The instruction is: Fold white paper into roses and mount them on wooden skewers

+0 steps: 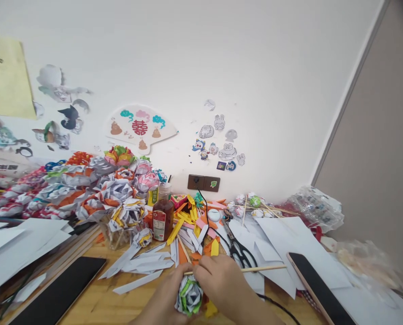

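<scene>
Paper strips (143, 264) and scissors (238, 253) crowd the apparently clasped flower (189, 295).

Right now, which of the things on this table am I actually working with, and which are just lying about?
In hand:
- paper flower, cupped by the left hand
- wooden stick, under the right hand

Lying about:
- scissors
- brown bottle
- phone
- cut paper strips
- pile of paper flowers

Left hand (163, 297) and right hand (225, 280) meet low at centre, fingers curled inward.
</scene>
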Action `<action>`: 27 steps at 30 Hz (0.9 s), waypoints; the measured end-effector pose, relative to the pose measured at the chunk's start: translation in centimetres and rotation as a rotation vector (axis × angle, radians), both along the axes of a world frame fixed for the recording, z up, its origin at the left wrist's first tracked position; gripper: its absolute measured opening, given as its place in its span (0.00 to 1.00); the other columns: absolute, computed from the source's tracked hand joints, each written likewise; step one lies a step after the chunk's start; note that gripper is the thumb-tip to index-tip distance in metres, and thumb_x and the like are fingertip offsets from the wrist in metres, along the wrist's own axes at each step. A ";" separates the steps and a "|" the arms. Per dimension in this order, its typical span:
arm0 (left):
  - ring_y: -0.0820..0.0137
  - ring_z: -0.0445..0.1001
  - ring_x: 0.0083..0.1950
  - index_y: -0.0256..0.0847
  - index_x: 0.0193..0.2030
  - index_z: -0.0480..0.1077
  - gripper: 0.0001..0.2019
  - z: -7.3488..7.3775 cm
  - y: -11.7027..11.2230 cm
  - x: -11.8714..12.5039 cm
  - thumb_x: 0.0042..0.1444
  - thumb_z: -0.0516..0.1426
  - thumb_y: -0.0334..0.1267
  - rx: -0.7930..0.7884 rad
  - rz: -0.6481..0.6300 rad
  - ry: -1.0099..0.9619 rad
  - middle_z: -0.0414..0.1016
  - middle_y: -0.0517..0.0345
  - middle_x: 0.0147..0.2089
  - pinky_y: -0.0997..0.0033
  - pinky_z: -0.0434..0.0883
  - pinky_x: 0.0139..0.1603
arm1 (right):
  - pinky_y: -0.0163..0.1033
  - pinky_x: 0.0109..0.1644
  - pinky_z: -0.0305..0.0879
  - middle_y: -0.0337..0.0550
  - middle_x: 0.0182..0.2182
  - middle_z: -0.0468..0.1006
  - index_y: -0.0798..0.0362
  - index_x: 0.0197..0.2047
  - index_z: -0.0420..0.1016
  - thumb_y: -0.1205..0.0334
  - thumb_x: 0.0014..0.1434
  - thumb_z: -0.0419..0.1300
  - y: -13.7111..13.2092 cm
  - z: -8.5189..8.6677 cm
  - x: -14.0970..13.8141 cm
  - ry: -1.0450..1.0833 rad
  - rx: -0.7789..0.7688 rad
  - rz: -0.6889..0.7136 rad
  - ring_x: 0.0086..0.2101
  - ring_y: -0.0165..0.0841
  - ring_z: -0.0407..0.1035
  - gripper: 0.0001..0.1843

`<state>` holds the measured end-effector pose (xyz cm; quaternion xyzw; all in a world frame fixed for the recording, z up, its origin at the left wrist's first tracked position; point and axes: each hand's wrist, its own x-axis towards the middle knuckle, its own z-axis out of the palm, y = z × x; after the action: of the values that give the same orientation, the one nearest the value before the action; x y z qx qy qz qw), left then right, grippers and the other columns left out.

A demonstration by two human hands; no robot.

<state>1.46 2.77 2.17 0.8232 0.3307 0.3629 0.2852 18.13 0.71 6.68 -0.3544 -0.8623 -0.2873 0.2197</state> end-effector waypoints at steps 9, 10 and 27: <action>0.60 0.75 0.47 0.44 0.50 0.60 0.25 -0.9 0.2 -0.2 0.44 0.61 0.34 -0.007 -0.022 0.040 0.75 0.52 0.47 0.66 0.72 0.47 | 0.38 0.23 0.52 0.39 0.27 0.75 0.54 0.36 0.68 0.71 0.62 0.48 -0.5 0.5 0.7 -0.106 -0.009 0.091 0.23 0.32 0.65 0.09; 0.61 0.75 0.46 0.44 0.50 0.60 0.24 -1.0 0.2 -0.2 0.45 0.60 0.34 -0.002 -0.027 0.039 0.75 0.53 0.46 0.66 0.72 0.46 | 0.38 0.23 0.52 0.39 0.26 0.75 0.54 0.37 0.68 0.71 0.63 0.48 -0.4 0.3 0.8 -0.101 -0.015 0.092 0.23 0.32 0.65 0.09; 0.59 0.75 0.45 0.43 0.50 0.60 0.24 -2.1 0.6 -0.3 0.45 0.60 0.34 0.069 -0.001 0.078 0.74 0.50 0.45 0.64 0.72 0.45 | 0.37 0.20 0.51 0.39 0.22 0.72 0.55 0.36 0.64 0.73 0.64 0.42 0.3 -1.3 1.3 -0.087 0.027 0.096 0.20 0.33 0.64 0.12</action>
<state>1.20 3.34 0.10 0.8462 0.3283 0.3416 0.2437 19.40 1.03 5.38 -0.2969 -0.8831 -0.3033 0.2002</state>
